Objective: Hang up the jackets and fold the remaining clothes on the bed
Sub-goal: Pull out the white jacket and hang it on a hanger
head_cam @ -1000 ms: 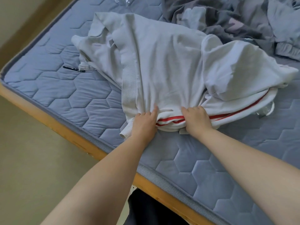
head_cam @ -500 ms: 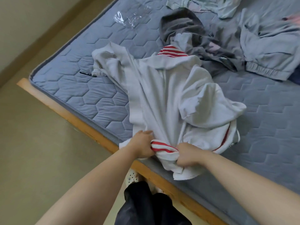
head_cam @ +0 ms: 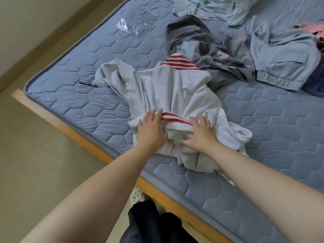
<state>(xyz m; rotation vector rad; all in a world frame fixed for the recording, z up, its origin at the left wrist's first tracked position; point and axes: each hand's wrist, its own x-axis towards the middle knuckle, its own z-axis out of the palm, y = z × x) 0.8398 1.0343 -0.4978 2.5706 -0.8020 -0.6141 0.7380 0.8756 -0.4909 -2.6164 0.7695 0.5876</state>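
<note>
A white jacket (head_cam: 168,88) with red-striped trim lies crumpled on the blue quilted mattress (head_cam: 87,95), near its front edge. My left hand (head_cam: 150,128) lies flat on the jacket's near left part, fingers straight and spread. My right hand (head_cam: 201,132) presses flat on the near right part, beside a red-striped band. Neither hand grips the cloth. A black zipper pull (head_cam: 85,83) sticks out at the jacket's left end.
A dark grey garment (head_cam: 201,48) lies behind the jacket. Light blue trousers (head_cam: 284,57) and patterned pale clothes (head_cam: 206,7) lie at the back right. Clear plastic wrap (head_cam: 129,26) sits at the back left. The wooden bed frame (head_cam: 84,137) borders the tan floor.
Both hands pulled the jacket's striped hem toward the bed edge while gripping it, then let go and now lie flat on it. The view has drawn back, showing more of the bed.
</note>
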